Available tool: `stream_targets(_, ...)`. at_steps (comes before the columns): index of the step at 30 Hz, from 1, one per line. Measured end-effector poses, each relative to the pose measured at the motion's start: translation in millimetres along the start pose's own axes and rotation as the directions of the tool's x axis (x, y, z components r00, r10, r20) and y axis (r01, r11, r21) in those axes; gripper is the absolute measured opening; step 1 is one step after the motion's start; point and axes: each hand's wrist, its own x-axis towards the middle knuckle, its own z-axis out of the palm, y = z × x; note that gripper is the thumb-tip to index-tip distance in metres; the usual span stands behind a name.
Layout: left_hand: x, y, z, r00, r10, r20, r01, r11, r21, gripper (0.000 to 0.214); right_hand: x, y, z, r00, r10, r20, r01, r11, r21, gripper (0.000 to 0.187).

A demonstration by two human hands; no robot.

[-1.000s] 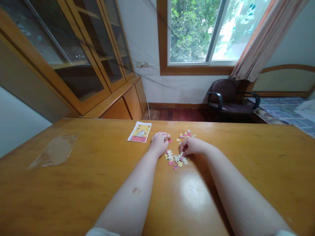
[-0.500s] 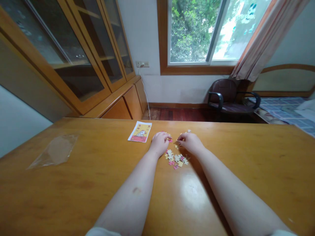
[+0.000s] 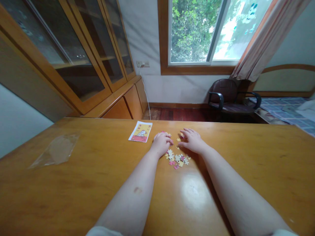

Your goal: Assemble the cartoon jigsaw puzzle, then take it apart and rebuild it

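My left hand point(image 3: 162, 143) rests on the table with its fingers curled down over a pink jigsaw puzzle piece, which mostly hides beneath the fingertips. Just beyond it, more pink and yellow puzzle pieces point(image 3: 168, 134) peek out. My right hand point(image 3: 192, 141) is open, thumb and fingers spread, low over a few pieces point(image 3: 182, 135). Between the hands lies a small yellow puzzle piece point(image 3: 178, 140). Nearer to me is a loose heap of puzzle pieces point(image 3: 177, 158), some with grey-white backs up, others pink or yellow.
Left of my hands lies a picture card point(image 3: 140, 131) with a white animal on yellow and pink. A clear plastic bag point(image 3: 57, 149) is flat on the wooden table point(image 3: 98, 183) farther left. Beyond the table stand a glass-door cabinet point(image 3: 118, 80) and an armchair point(image 3: 223, 95).
My right hand has opened from a pinch, its fingers spreading over the pieces. A yellow piece now shows between the hands. My left hand has shifted slightly, its fingertips lower.
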Motion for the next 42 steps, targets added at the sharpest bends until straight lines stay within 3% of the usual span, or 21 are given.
stream_targets(2,0,1,-1.5,1.000,-0.028,-0.001,0.028,1.000,-0.001,0.029,-3,-4,6,0.996,-0.030,0.080,0.032,0.999,-0.015,0.082)
stream_targets(4,0,1,-2.7,0.999,-0.040,-0.002,0.040,0.999,-0.005,0.029,-3,-5,11,0.993,-0.027,0.118,0.031,0.999,-0.030,0.080)
stream_targets(12,2,0,-2.5,0.999,-0.034,-0.012,0.034,0.999,-0.007,0.031,4,14,9,0.985,0.170,0.036,-0.167,0.983,-0.081,0.058)
stream_targets(18,2,0,-2.8,0.999,-0.025,-0.025,0.024,1.000,-0.020,0.032,3,13,12,0.996,0.002,0.089,0.004,0.998,-0.067,0.042)
stream_targets(23,2,-1,-2.8,0.999,-0.017,-0.028,0.016,0.999,-0.029,0.031,5,16,9,1.000,0.024,0.009,-0.023,0.998,-0.054,0.036)
stream_targets(26,1,-1,-2.6,0.999,-0.014,-0.042,0.012,0.999,-0.037,0.031,6,16,-1,0.998,0.034,-0.059,-0.031,0.998,0.047,0.028)
stream_targets(27,1,-2,-2.3,0.999,-0.014,-0.045,0.012,0.999,-0.039,0.031,6,16,-6,0.999,0.038,-0.038,-0.034,0.994,0.107,0.025)
stream_targets(29,2,-2,-1.4,0.999,-0.014,-0.048,0.012,0.999,-0.041,0.031,3,15,-15,0.991,0.045,0.123,-0.072,0.971,0.226,0.017)
stream_targets(32,2,-3,-0.2,0.999,-0.015,-0.050,0.012,0.999,-0.046,0.031,-3,13,-25,0.903,-0.006,0.429,-0.132,0.948,0.291,0.020)
stream_targets(34,2,-3,0.1,0.999,-0.009,-0.053,0.006,0.999,-0.046,0.031,-6,12,-27,0.842,-0.028,0.539,-0.133,0.957,0.258,0.027)
stream_targets(35,2,-3,0.1,0.999,-0.003,-0.055,0.001,0.999,-0.045,0.031,-6,10,-26,0.833,-0.019,0.553,-0.129,0.965,0.228,0.028)
stream_targets(37,2,-3,0.2,0.998,0.008,-0.058,-0.011,0.999,-0.041,0.031,-4,6,-22,0.863,0.022,0.505,-0.126,0.977,0.172,0.023)
stream_targets(40,2,-4,0.7,0.998,0.007,-0.061,-0.010,0.999,-0.040,0.031,0,-1,-13,0.948,0.102,0.300,-0.144,0.982,0.119,0.016)
stream_targets(42,2,-5,1.2,0.998,0.002,-0.064,-0.005,0.999,-0.044,0.031,2,-2,-9,0.975,0.137,0.177,-0.154,0.984,0.087,0.013)
